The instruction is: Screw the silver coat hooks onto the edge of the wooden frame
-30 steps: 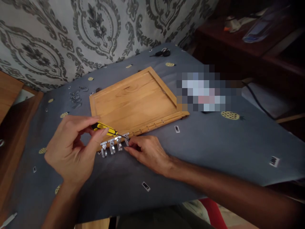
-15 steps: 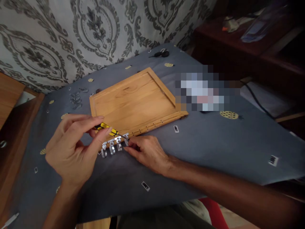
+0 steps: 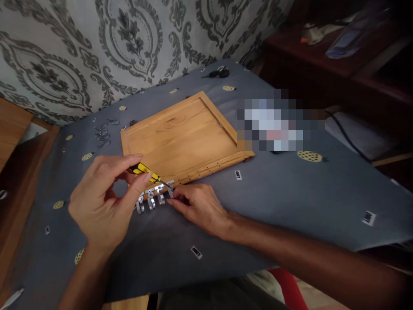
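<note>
My left hand point(image 3: 105, 198) pinches the handle of a yellow-and-black screwdriver point(image 3: 146, 172) between thumb and fingers. Its thin shaft slants down right to the rightmost of several silver metal hooks point(image 3: 151, 200) along the near edge of a framed wooden board point(image 3: 180, 133). My right hand point(image 3: 201, 209) has thumb and fingertips closed on that rightmost hook, steadying it against the board's edge. The screw under the screwdriver's tip is too small to make out. To the right of this hook, small dark holes run along the same edge.
More loose metal hooks point(image 3: 102, 132) lie left of the board. Keys on a ring point(image 3: 219, 72) rest near the back corner of the blue-grey tablecloth point(image 3: 226, 254). A pixelated object sits at the board's right. A patterned curtain point(image 3: 129, 47) hangs behind.
My left hand has shifted slightly to the right and its fingers have moved a little around the screwdriver handle. The right hand, the hooks and the board stay in place.
</note>
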A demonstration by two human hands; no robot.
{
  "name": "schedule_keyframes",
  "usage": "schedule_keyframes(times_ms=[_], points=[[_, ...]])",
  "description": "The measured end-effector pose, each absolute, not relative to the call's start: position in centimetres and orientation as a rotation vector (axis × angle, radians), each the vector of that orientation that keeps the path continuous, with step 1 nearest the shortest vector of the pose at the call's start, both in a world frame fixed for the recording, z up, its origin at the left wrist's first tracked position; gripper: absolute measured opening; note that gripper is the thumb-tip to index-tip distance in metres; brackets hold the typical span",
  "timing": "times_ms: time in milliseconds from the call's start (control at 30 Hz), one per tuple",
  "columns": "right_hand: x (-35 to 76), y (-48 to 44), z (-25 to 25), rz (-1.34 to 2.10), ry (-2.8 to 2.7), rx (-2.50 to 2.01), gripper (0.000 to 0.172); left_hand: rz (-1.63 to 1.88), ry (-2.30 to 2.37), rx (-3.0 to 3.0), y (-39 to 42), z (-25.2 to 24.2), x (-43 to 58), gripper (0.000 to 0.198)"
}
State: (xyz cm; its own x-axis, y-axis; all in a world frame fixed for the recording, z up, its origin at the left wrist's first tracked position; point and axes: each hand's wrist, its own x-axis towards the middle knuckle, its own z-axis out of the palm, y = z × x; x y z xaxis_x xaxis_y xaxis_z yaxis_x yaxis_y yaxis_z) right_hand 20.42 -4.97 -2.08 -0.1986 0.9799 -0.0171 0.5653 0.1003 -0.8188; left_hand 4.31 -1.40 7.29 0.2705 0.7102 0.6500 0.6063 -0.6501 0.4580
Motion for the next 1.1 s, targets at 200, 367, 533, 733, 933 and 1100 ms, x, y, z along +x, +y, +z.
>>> schedule_keyframes(times_ms=[200, 367, 533, 733, 933, 1100], points=[[20.38, -4.93, -2.17, 0.957, -1.825, -1.502, 0.012, 1.311, 1.301, 2.354, -1.51, 6.99, 3.96, 0.025], [20.33, -4.95, -2.12, 0.964, -1.821, -1.505, 0.013, 1.346, 1.246, 2.362, -1.29, 7.01, 4.22, 0.026], [20.34, -4.95, -2.08, 0.972, -1.83, -1.512, 0.012, 1.386, 1.274, 2.342, -1.64, 7.05, 4.55, 0.027], [20.33, -4.93, -2.04, 0.971, -1.832, -1.509, 0.011, 1.329, 1.375, 2.223, -1.97, 6.71, 4.4, 0.032], [20.38, -4.98, -1.92, 0.981, -1.832, -1.513, 0.011, 1.328, 1.332, 2.35, -1.57, 6.73, 4.3, 0.024], [20.38, -4.95, -1.74, 0.992, -1.855, -1.536, 0.012, 1.311, 1.323, 2.327, -1.59, 7.01, 4.53, 0.025]])
